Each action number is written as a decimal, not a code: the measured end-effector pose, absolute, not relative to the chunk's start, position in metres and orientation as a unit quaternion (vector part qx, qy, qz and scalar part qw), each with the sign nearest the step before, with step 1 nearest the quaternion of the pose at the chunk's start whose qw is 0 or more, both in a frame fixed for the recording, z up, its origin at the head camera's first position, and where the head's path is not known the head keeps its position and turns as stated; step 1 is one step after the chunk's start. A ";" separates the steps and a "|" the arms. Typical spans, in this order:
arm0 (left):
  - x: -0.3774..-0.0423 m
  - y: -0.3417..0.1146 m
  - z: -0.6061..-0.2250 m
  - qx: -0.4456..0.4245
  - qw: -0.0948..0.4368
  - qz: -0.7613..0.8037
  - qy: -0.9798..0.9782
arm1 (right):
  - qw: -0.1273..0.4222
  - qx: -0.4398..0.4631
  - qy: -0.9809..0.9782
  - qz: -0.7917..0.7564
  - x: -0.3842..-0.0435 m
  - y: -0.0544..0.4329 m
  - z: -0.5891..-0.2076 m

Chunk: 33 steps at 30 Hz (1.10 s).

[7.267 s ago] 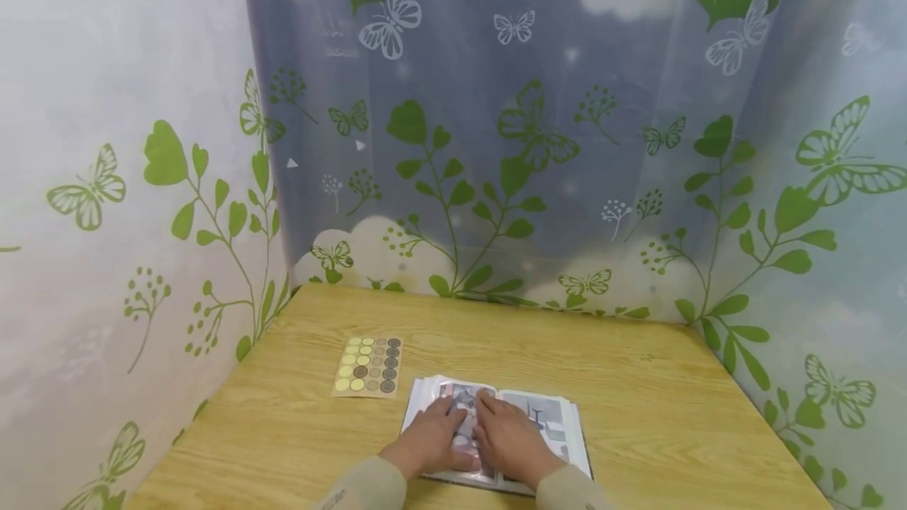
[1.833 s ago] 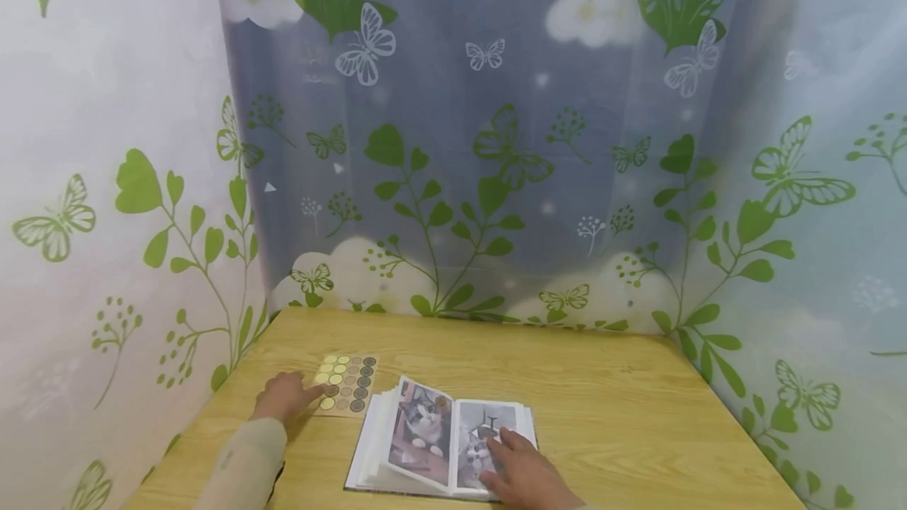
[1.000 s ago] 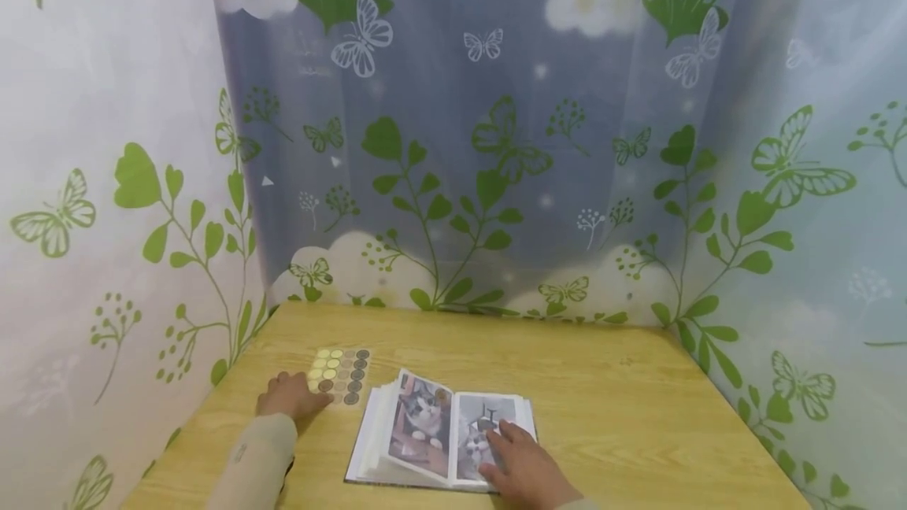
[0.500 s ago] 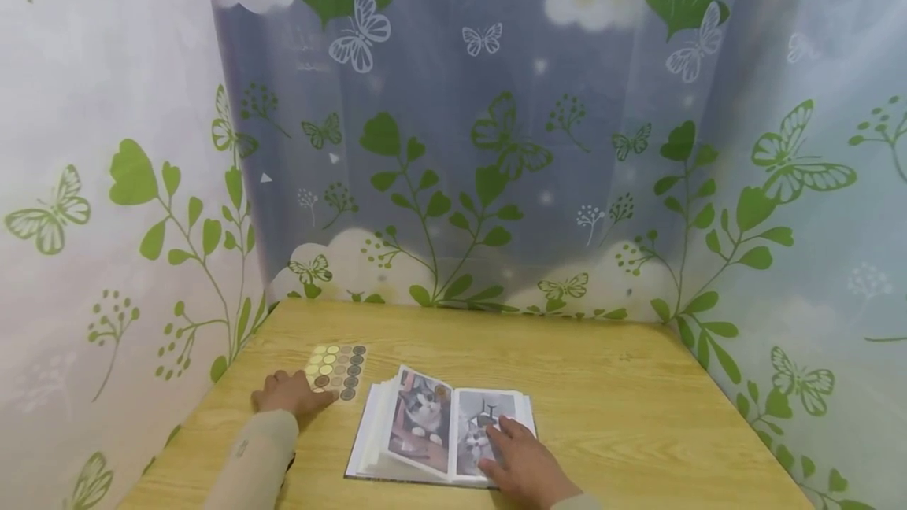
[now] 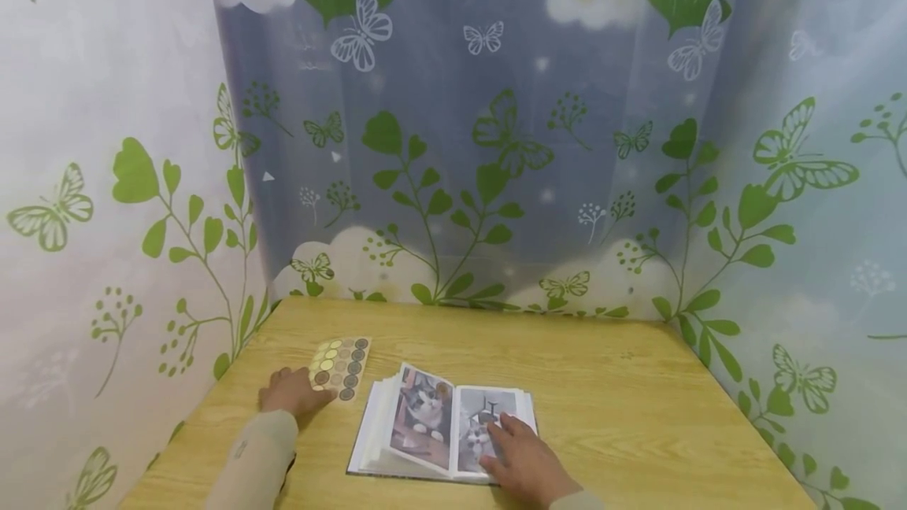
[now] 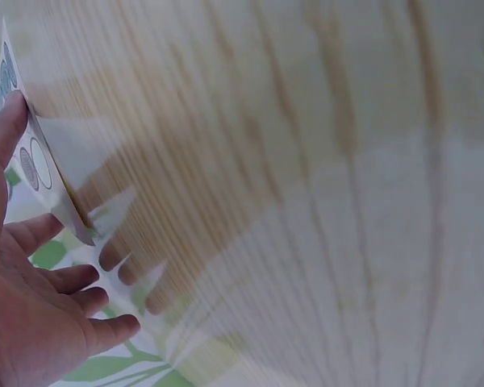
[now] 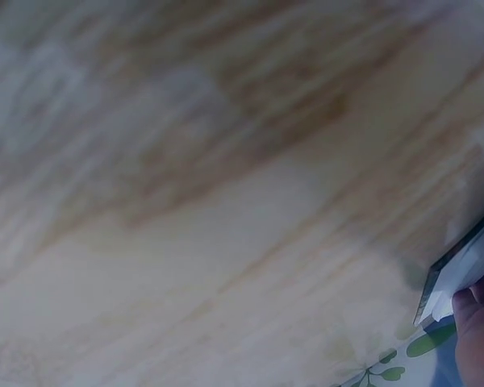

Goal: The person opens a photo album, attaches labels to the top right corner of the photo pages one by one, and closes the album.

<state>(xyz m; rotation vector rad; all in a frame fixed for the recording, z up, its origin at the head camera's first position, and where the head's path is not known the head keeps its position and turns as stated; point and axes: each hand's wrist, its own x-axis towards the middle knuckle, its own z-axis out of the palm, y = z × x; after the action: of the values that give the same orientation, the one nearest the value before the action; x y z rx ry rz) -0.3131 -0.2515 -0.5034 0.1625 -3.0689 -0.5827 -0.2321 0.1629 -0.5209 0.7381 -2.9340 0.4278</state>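
Observation:
In the head view, my left hand (image 5: pixel 292 393) is at the near left corner of a sheet of round stickers (image 5: pixel 342 370). The left wrist view shows the sheet (image 6: pixel 50 173) pinched between thumb and index finger, its edge raised off the table; the other fingers are spread. Yellow, tan and dark stickers line the sheet in rows. To its right lies an open photo album (image 5: pixel 370 423). A cat photo (image 5: pixel 425 412) fills its partly raised left page, with a brown round sticker (image 5: pixel 442 390) near the upper corner. My right hand (image 5: pixel 527 459) rests on the right page, covering part of another photo.
The wood-grain table (image 5: pixel 638 400) carries the album and the sheet. A patterned curtain (image 5: pixel 453 179) with leaves and butterflies stands along its back and sides.
Both hands were on the album at first; the left has since moved left to the sticker sheet and pinched it. The album's left page now stands partly raised. Lately the sheet has tilted up slightly.

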 end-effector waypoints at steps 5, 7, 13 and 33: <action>-0.312 -0.248 -0.501 0.043 0.013 -0.198 -0.979 | 0.048 0.240 -0.959 0.141 -0.231 0.162 -0.520; -0.312 -0.248 -0.501 0.041 0.013 -0.203 -0.978 | 0.048 0.239 -0.959 0.142 -0.231 0.162 -0.520; -0.316 -0.246 -0.503 0.034 0.016 -0.214 -0.976 | 0.041 0.236 -0.961 0.140 -0.231 0.162 -0.520; -0.326 -0.247 -0.506 0.032 0.044 -0.258 -0.965 | 0.054 0.239 -0.959 0.143 -0.233 0.163 -0.525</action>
<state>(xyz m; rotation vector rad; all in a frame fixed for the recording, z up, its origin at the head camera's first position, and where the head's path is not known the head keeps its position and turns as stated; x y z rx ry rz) -0.3264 -0.2475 -0.5064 0.0982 -2.9481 -0.7898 -0.2329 0.1626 -0.5249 0.7248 -2.9137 0.4337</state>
